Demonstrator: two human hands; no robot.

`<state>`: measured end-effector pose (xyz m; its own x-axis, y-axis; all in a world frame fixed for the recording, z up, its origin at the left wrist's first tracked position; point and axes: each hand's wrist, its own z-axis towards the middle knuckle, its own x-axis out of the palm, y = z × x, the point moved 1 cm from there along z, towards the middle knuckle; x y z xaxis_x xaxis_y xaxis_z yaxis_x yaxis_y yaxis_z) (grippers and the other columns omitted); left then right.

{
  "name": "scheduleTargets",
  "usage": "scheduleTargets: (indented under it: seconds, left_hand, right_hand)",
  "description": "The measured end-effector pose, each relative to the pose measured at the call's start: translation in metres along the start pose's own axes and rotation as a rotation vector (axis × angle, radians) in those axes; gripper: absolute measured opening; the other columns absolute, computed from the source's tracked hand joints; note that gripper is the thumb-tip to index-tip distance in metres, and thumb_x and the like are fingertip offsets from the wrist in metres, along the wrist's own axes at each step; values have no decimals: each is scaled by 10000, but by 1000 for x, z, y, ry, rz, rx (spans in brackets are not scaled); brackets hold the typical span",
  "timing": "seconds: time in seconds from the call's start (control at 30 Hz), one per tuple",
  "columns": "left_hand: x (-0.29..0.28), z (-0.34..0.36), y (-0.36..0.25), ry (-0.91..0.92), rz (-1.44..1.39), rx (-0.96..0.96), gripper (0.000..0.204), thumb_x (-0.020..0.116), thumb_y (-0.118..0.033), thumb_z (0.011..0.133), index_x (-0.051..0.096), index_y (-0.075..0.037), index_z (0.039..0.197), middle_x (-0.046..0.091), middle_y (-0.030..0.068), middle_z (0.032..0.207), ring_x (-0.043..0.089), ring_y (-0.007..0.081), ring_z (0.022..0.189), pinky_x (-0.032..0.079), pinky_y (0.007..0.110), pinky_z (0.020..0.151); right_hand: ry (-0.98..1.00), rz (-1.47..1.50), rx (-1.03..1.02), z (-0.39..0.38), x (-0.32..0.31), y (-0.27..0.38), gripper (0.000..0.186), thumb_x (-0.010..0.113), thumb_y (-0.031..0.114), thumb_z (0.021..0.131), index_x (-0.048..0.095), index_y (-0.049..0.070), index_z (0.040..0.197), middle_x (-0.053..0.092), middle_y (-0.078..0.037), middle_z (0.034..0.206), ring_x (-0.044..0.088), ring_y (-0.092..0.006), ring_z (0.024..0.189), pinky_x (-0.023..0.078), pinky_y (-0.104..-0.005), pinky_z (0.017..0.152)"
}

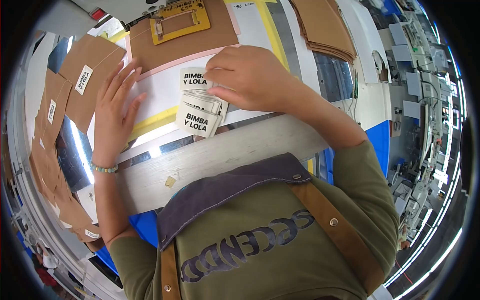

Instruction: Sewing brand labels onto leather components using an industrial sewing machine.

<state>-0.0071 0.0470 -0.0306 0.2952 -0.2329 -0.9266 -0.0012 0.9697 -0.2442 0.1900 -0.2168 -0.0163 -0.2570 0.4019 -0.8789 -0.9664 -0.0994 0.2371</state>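
Note:
My right hand [250, 77] is curled at the right edge of a white label [192, 78] with black lettering, its fingers gripping that edge. Just below lies a loose stack of similar labels [197, 119], partly overlapping. My left hand [115, 100] is open to the left of them, fingers apart and holding nothing, near brown pieces [92, 55] that bear white labels. Above the labels, a brown panel [182, 55] with pink edging lies on the white work surface [160, 90], under a yellow template [192, 22] of a sewing machine.
Machine body [85, 15] stands at top left. A pile of brown pieces [322, 27] sits upper right, beside scissor-like metal tools [355, 85]. A metal table edge [210, 155] runs before me, with blue bins [377, 145] at the right. Rows of workstations [410, 100] fill the far right.

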Motion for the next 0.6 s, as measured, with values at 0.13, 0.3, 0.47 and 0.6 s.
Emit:
scheduleTargets:
  seconds: [0.13,0.3,0.47,0.6]
  left_hand:
    - [-13,4,-20,35,-126,27,500,731,-175,987,652,-90,1473,612,97,1576,502,369,1509,413,508,1247]
    - [-10,-1,-59,-15,-217,457,557,778,-376,906,684,-124,1394,626,74,1552,578,308,1434,474,467,1201]
    - [16,15,-93,104,-12,711,582,802,-345,893,657,-156,1424,563,53,1623,515,351,1489,440,541,1222]
    - [27,32,-101,109,-155,563,571,795,-296,901,658,-132,1430,553,57,1622,508,334,1486,431,517,1221]
  right_hand:
    - [18,-24,21,4,5,-1,154,762,228,922,732,83,882,710,-45,941,711,-229,927,586,-374,798]
    - [-14,37,106,9,3,-5,125,708,173,892,723,84,806,699,-43,856,709,-250,836,578,-400,708]
    - [143,319,295,32,-22,-34,134,693,133,950,734,7,968,735,-75,951,702,-217,823,570,-328,738]
    - [273,414,322,53,-36,-43,168,674,140,964,731,-15,998,727,-81,957,691,-193,829,566,-322,762]
